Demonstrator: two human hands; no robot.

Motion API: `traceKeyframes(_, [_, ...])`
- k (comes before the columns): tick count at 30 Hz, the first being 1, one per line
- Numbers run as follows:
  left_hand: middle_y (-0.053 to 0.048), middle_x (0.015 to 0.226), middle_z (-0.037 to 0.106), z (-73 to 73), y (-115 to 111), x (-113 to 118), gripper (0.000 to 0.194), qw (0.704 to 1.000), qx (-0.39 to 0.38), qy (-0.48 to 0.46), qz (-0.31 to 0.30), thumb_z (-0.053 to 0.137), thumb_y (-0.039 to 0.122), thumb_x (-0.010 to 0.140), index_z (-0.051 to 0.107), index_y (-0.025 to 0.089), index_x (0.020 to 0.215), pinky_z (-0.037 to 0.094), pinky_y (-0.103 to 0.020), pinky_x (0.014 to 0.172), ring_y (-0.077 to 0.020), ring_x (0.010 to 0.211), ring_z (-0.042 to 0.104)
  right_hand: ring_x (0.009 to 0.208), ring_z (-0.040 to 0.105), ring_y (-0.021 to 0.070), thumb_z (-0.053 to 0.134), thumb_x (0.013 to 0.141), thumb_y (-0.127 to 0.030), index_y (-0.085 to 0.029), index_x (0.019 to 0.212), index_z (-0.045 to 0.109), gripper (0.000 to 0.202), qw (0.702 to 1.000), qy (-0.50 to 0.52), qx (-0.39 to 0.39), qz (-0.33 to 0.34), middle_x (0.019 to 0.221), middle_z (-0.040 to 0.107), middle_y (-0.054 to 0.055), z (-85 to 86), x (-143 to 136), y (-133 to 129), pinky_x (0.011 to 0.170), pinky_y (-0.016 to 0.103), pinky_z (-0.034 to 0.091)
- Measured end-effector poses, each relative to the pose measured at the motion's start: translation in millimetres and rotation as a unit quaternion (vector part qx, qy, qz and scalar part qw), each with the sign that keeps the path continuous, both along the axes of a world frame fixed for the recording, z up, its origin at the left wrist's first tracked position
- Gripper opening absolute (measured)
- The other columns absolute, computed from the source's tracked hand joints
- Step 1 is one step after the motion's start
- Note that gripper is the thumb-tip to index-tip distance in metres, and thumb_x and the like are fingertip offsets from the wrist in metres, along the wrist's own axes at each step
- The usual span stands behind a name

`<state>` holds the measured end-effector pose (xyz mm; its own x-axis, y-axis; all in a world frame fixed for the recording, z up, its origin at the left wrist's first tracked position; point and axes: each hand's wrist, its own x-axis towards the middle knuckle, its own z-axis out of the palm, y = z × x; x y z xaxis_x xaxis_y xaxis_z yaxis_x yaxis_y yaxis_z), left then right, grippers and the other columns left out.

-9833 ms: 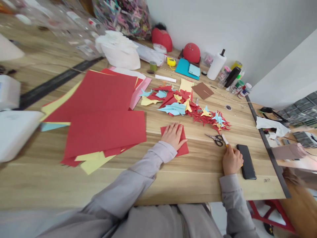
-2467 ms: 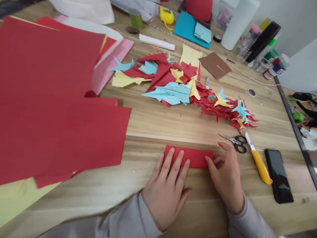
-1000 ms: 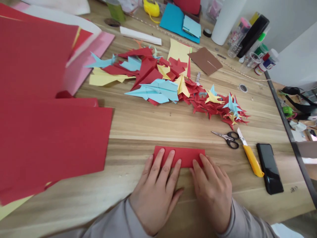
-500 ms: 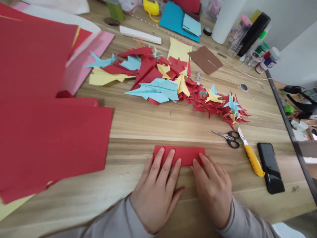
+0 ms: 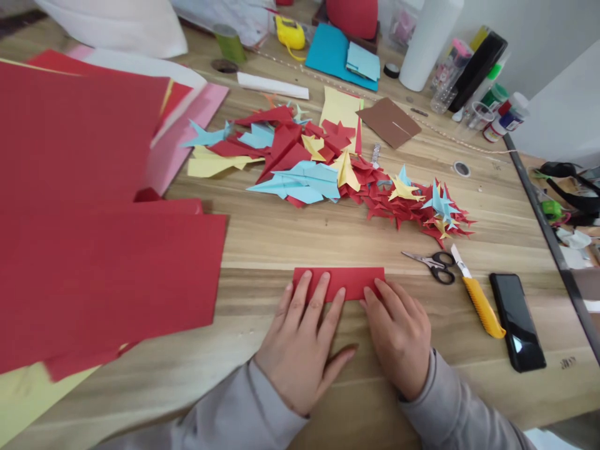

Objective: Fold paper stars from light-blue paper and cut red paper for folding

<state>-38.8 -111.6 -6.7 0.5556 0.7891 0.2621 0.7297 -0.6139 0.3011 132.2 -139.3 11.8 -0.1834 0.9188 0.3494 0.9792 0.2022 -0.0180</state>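
Observation:
A folded strip of red paper [image 5: 351,280] lies flat on the wooden table [image 5: 262,250], its long side running left to right. My left hand [image 5: 304,337] presses on its left part, fingers stretched and spread, thumb apart. At the strip's lower right corner, the bent, closed fingers of my right hand [image 5: 398,334] pinch the edge; the thumb is mostly hidden. Right of that hand are small black-handled scissors [image 5: 434,262] and a yellow utility knife [image 5: 480,297] with its blade out.
Large red sheets [image 5: 117,269] cover the left side. Behind the strip stretches a pile of red, blue and yellow folded paper planes [image 5: 300,178]. A black phone [image 5: 518,322] lies at the right. Brown paper [image 5: 390,122], a white bottle [image 5: 431,44] and a yellow tape measure [image 5: 290,32] sit farther back.
The view has shifted a little, so the red sheets and planes appear farther right and lower. Both hands stay on the folded strip, with the left thumb spread slightly wider.

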Motion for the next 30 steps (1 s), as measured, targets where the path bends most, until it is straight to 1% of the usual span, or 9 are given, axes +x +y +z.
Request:
traceKeyframes(4, [-0.022, 0.141, 0.041, 0.6, -1.5, 0.0, 0.07, 1.0, -0.003, -0.002, 0.0, 0.05, 0.06, 0.078, 0.054, 0.011, 0.128, 0.026, -0.057, 0.107, -0.0409, 0.135, 0.027, 0.105, 0.06, 0.0242, 0.055, 0.088, -0.021, -0.018, 0.106, 0.065, 0.021, 1.0, 0.012, 0.001, 0.001, 0.11, 0.068, 0.009, 1.0, 0.4, -0.9, 0.084, 0.035, 0.049])
traceKeyframes(9, [-0.022, 0.14, 0.042, 2.1, -1.8, 0.8, 0.068, 1.0, -0.005, -0.007, 0.001, 0.05, 0.059, 0.078, 0.054, 0.011, 0.127, 0.027, -0.057, 0.107, -0.0411, 0.135, 0.028, 0.106, 0.06, 0.0245, 0.058, 0.086, -0.02, -0.018, 0.107, 0.065, 0.023, 1.0, 0.028, 0.002, 0.003, 0.109, 0.067, 0.011, -1.4, 1.7, -2.6, 0.084, 0.036, 0.049])
traceKeyframes(16, [-0.023, 0.141, 0.041, 1.6, -1.0, 1.9, 0.069, 1.0, -0.008, -0.009, 0.003, 0.051, 0.059, 0.078, 0.055, 0.011, 0.127, 0.025, -0.057, 0.107, -0.0417, 0.135, 0.026, 0.106, 0.059, 0.0242, 0.053, 0.087, -0.019, -0.021, 0.109, 0.063, 0.024, 1.0, 0.012, 0.001, -0.007, 0.114, 0.066, 0.01, -5.9, 2.0, -4.0, 0.085, 0.037, 0.048])
traceKeyframes(27, [-0.023, 0.142, 0.039, 1.9, -0.6, 2.9, 0.072, 1.0, -0.01, -0.006, 0.008, 0.053, 0.06, 0.075, 0.054, 0.011, 0.128, 0.026, -0.057, 0.106, -0.0429, 0.135, 0.026, 0.105, 0.057, 0.0249, 0.052, 0.087, -0.017, -0.018, 0.111, 0.061, 0.026, 0.999, 0.035, -0.002, -0.01, 0.118, 0.063, 0.012, -4.6, 0.6, -1.1, 0.086, 0.04, 0.049])
traceKeyframes(30, [-0.022, 0.142, 0.039, 2.2, -0.4, 3.3, 0.072, 1.0, -0.009, -0.004, 0.01, 0.053, 0.06, 0.075, 0.054, 0.011, 0.128, 0.027, -0.057, 0.106, -0.0429, 0.134, 0.027, 0.103, 0.056, 0.0238, 0.05, 0.086, -0.013, -0.016, 0.112, 0.061, 0.028, 0.998, 0.061, -0.01, -0.006, 0.12, 0.06, 0.014, -5.3, 1.0, -1.4, 0.085, 0.039, 0.049])
